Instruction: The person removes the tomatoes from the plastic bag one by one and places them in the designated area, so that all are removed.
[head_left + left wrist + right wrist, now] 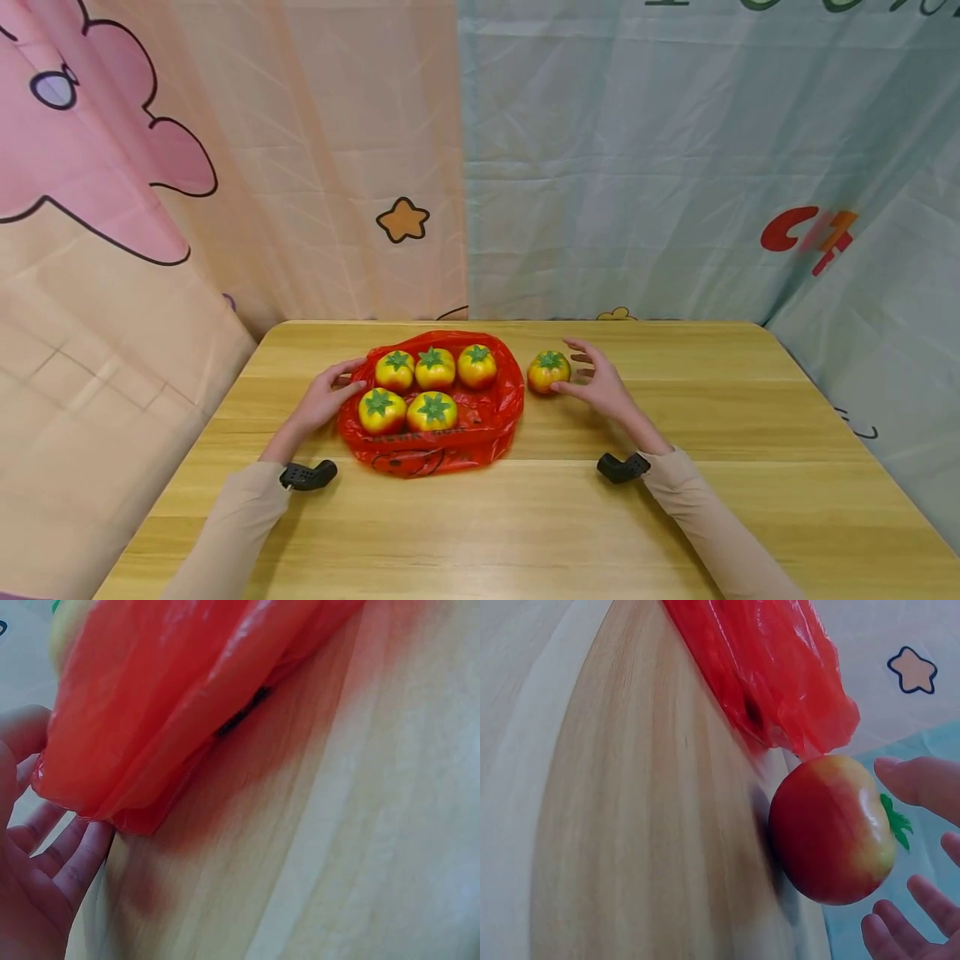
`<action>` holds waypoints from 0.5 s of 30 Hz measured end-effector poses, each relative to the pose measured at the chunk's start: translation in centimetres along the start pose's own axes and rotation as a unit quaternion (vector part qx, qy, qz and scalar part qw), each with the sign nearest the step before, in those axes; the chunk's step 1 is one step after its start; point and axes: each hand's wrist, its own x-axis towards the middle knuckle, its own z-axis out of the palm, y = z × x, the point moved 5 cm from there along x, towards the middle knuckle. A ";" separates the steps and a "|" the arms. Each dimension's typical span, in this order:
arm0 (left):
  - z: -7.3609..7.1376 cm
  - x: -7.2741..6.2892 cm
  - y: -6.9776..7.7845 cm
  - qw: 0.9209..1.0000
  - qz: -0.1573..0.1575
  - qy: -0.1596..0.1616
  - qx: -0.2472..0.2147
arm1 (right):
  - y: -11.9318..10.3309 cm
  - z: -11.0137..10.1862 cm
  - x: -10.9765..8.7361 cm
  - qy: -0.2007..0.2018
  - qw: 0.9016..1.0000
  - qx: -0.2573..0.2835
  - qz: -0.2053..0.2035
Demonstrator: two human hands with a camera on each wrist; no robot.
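Note:
A red plastic bag [480, 414] lies spread wide on the table, with several glossy yellow-and-red tomatoes [434, 412] sitting in it, green star-shaped leaves up. At the bag's left edge is my left hand [327, 395], its relaxed fingers and thumb touching the plastic; the left wrist view shows fingers [71, 859] under a corner of the bag. A lone tomato [548, 372] stands on the table just right of the bag. My right hand [602, 385] is spread beside it, thumb near its front and fingers behind. In the right wrist view that hand's thumb [922, 784] overlaps the tomato's leafy side.
The wooden table [517, 533] reaches back to a printed cloth curtain [570, 167], which also hangs at both sides. Each wrist wears a black camera mount [309, 476], over the cuff of a beige sleeve [232, 525].

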 end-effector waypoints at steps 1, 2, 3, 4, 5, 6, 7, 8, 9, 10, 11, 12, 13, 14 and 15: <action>0.0 -0.2 0.5 1.000 -0.001 -0.002 -0.003 | -0.2 0.0 0.0 0.002 1.000 -0.001 0.000; 0.0 -0.2 0.5 1.000 -0.001 -0.003 -0.004 | -0.3 -0.1 0.0 0.004 1.000 -0.002 0.000; 0.0 -0.2 0.5 1.000 -0.001 -0.003 -0.006 | -0.5 -0.1 -0.1 0.006 1.000 -0.004 0.002; 0.0 -0.2 0.6 1.000 0.000 -0.003 -0.006 | -0.7 -0.1 -0.1 0.008 1.000 -0.003 0.003; 0.0 -0.1 0.6 1.000 -0.002 -0.004 -0.007 | -0.8 -0.1 -0.2 0.010 1.000 -0.005 0.003; 0.0 -0.1 0.6 1.000 -0.002 -0.003 -0.007 | -1.0 -0.1 -0.2 0.013 1.000 -0.006 0.003; 0.0 -0.1 0.5 1.000 -0.003 -0.003 -0.006 | -1.1 -0.1 -0.2 0.016 1.000 -0.007 0.002; 0.0 0.2 0.0 1.000 -0.001 -0.002 -0.003 | -1.2 -0.1 -0.3 0.019 1.000 -0.008 0.001; 0.0 0.2 -0.1 1.000 0.000 -0.002 -0.003 | -1.4 -0.1 -0.3 0.023 1.000 -0.009 0.001; 0.0 0.2 -0.1 1.000 0.001 -0.001 -0.002 | -1.5 -0.2 -0.3 0.026 1.000 -0.010 0.000; 0.0 0.2 -0.1 1.000 0.001 -0.001 -0.001 | -1.7 -0.2 -0.4 0.030 0.999 -0.011 0.000; 0.0 0.2 -0.1 1.000 0.000 -0.002 -0.001 | -1.9 -0.2 -0.4 0.035 0.999 -0.011 0.000; 0.0 0.2 0.0 1.000 0.000 -0.002 -0.002 | -2.0 -0.2 -0.4 0.039 0.999 -0.011 -0.001; 0.0 0.1 0.2 1.000 0.000 -0.003 -0.002 | -2.2 -0.2 -0.4 0.044 0.999 -0.009 -0.001; 0.0 -0.1 0.6 1.000 0.000 -0.004 -0.003 | -2.4 -0.2 -0.4 0.047 0.999 -0.009 -0.003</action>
